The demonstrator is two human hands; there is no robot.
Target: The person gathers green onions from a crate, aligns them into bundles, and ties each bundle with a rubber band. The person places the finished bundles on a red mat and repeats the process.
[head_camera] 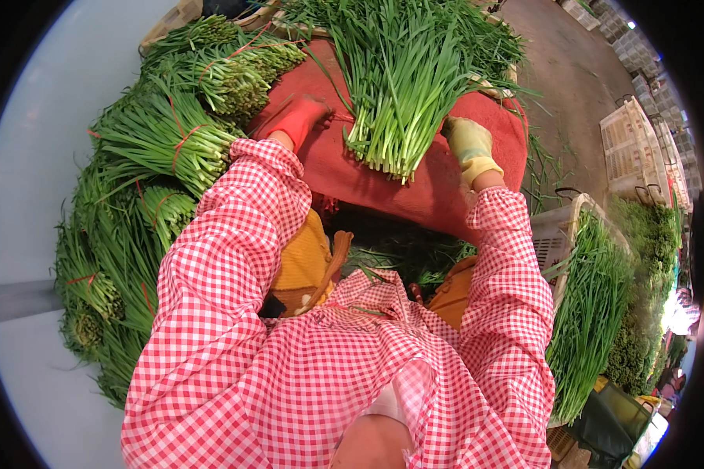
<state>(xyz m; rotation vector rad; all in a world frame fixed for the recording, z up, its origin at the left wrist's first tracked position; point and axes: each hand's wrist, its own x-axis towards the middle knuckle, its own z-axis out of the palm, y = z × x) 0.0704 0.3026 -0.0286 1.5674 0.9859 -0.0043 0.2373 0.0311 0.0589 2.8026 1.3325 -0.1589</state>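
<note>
A loose bunch of Chinese chives [396, 117] lies on a red cloth [364, 187], cut pale ends towards me. My left hand [305, 119], in a red glove, is just left of the stems and slightly blurred. From its curled fingers a thin red tie [342, 116] stretches to the bunch and disappears beneath it. My right hand [470, 145] wears a pale yellow glove and is curled at the bunch's right side. Its fingertips are hidden, so I cannot tell whether it grips anything.
Bundles of chives [176, 140] bound with red ties are piled on my left by a pale wall [29, 176]. To my right stands a white plastic crate [554, 234] filled with chives. More crates [630, 152] line the brown floor [569, 64]. Loose leaves litter the ground.
</note>
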